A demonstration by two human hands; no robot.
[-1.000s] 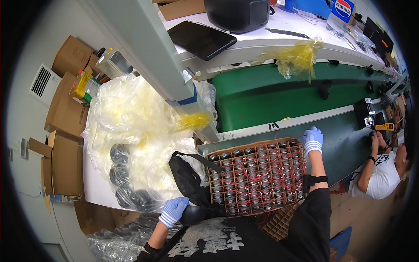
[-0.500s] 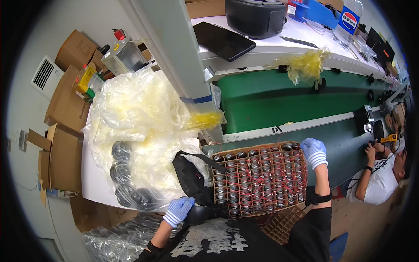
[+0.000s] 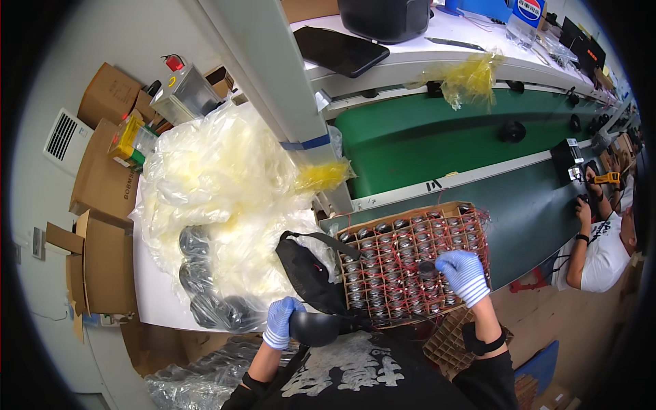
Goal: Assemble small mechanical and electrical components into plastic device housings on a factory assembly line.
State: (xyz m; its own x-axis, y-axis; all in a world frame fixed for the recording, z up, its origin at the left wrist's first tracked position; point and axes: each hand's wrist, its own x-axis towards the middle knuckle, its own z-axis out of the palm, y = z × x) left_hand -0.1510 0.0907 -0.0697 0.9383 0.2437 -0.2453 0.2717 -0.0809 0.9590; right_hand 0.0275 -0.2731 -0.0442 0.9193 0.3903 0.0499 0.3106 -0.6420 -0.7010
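Room: pale walls (image 3: 51, 198), cardboard cartons (image 3: 106, 266) stacked at left, a pale column (image 3: 263, 89) slanting across the view. A green belt (image 3: 410, 140) runs behind; nearer lies a darker green work surface (image 3: 529, 208), with a co-worker (image 3: 601, 253) at far right. Left of the column, a white bench (image 3: 152, 287) carries heaped, yellowish plastic sheeting (image 3: 205, 150).

Divided cardboard tray (image 3: 447, 210): directly before the person, at the near part of the darker surface, cells mostly filled with round metallic parts. Its near side seems to reach past the surface edge; if so, a tug toward the body could tip it. Black bag (image 3: 304, 273) just left; its strap (image 3: 321, 237) crosses the tray's upper left corner, so a pull on the bag might shift the tray.

Left hand (image 3: 282, 324), gloved, grips a black dome (image 3: 316, 330) by its side, close to the shirt. Smooth-looking curve; a loose grip could drop or scuff it.

Right hand (image 3: 463, 275), gloved, pinched narrow on a dark round part (image 3: 427, 268), over the tray's right half. Red wires (image 3: 393, 280) tangle across the cells — main hazard, in my judgement: a caught lead could be strained at its joint, or lift neighbouring parts.
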